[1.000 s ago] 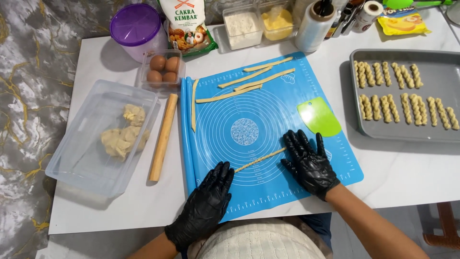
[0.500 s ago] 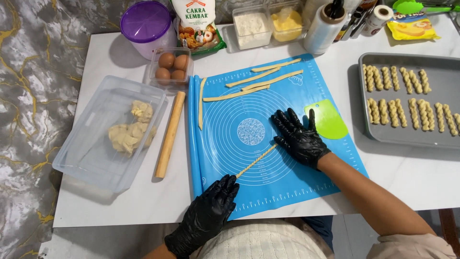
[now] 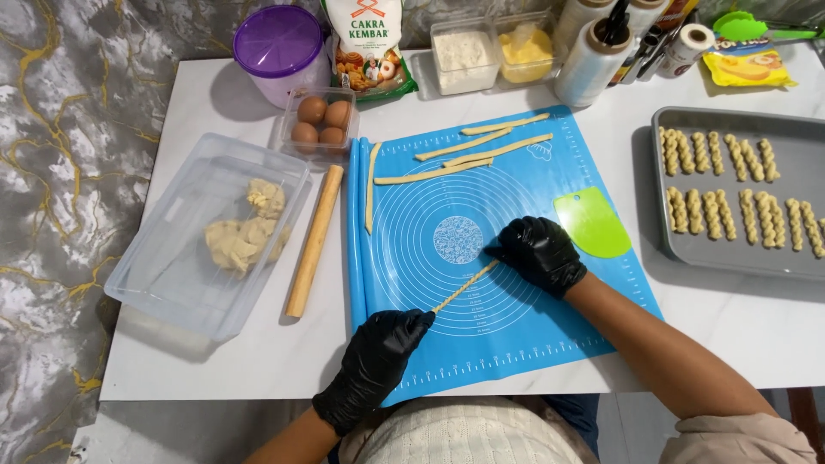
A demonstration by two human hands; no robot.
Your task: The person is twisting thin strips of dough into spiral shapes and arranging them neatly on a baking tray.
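1. The left hand (image 3: 378,357), in a black glove, lies on the near edge of the blue mat (image 3: 533,344), its fingertips closed on the near end of a thin twisted dough rope (image 3: 464,287).
2. The right hand (image 3: 537,252), also gloved in black, rests curled on the far end of the same rope; that end is hidden under the fingers, so the exact grip cannot be made out.
3. The rope runs slantwise between the two hands, flat on the mat just below the dotted centre circle.
4. A green scraper (image 3: 593,223) lies on the mat just to the right of the right hand.
5. Five plain dough strips (image 3: 434,174) lie at the far and left parts of the mat.
6. A wooden rolling pin (image 3: 314,241) lies on the white tabletop (image 3: 215,361) beside the mat's rolled left edge.
7. Left of it, a clear plastic box (image 3: 172,266) holds lumps of dough (image 3: 241,236).
8. A small clear tub of four brown eggs (image 3: 322,123) stands behind the rolling pin.
9. A grey baking tray (image 3: 756,258) on the right carries two rows of twisted sticks (image 3: 739,215); its right end is cut off by the frame.
10. At the back stand a purple-lidded jar (image 3: 277,43), a flour bag, two small tubs and rolls, partly cut off at the top.
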